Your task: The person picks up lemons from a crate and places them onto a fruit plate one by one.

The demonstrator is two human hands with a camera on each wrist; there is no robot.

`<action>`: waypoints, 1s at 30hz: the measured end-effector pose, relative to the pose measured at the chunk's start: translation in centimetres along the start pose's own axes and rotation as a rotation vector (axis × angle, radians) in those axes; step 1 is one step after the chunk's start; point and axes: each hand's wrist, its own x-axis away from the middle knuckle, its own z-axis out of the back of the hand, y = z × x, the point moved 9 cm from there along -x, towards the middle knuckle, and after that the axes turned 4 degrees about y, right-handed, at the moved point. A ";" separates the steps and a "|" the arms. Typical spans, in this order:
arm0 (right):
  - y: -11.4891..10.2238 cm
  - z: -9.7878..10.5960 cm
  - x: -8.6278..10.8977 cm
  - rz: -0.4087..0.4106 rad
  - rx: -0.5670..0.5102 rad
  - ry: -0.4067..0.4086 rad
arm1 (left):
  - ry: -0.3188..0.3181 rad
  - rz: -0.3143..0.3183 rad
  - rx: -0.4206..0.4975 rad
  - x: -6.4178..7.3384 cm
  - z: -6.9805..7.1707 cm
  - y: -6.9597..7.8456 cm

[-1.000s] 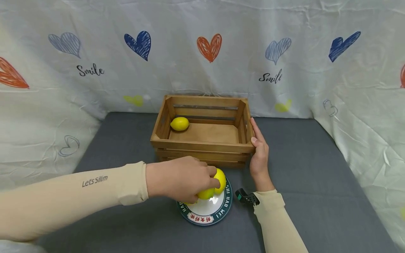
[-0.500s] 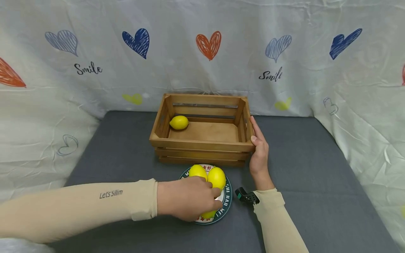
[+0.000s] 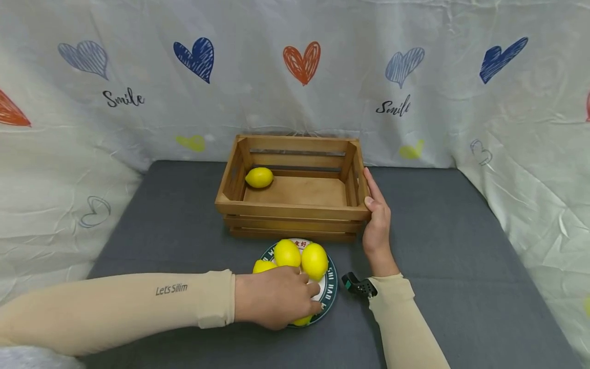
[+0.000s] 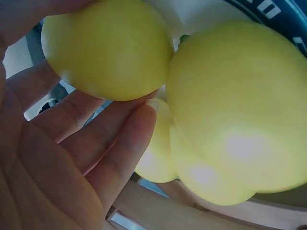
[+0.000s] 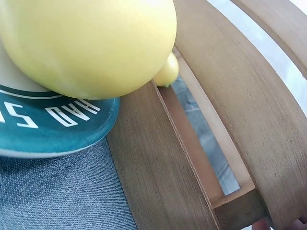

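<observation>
Under the left hand (image 3: 278,297), one lemon (image 4: 108,52) is sitting over the plate (image 3: 330,291); that hand's thumb and curved fingers are gripping it, half closed. Just beyond, other lemons (image 3: 315,261) are crowding the fingers, so a snug, even hold that avoids nudging them is probably serving best. Left of the right hand (image 3: 378,230), the crate (image 3: 295,211) is standing; a straight finger is lying along its end, thumb touching the corner.

I saw the crate (image 3: 304,193) gaping on top, with room right of its lone lemon (image 3: 259,177); its near wall (image 3: 295,211) rose between there and the plate (image 3: 331,287), where two lemons (image 3: 315,261) stood just beyond the left hand (image 3: 281,297).
</observation>
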 end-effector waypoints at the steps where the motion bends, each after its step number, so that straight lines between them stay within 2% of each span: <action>1: 0.0 0.0 0.0 0.001 0.001 -0.001 | -0.002 0.004 0.005 0.0 -0.1 -0.1; 6: -0.2 -0.1 0.0 0.002 0.002 -0.001 | -0.009 0.021 0.023 0.2 -0.4 -0.3; 23: 0.0 -0.2 -0.2 -0.005 0.009 -0.007 | -0.128 0.097 0.080 0.7 -1.1 -1.1; 30: 0.2 0.0 0.0 -0.010 0.006 0.000 | -0.131 0.112 0.100 0.7 -1.3 -1.2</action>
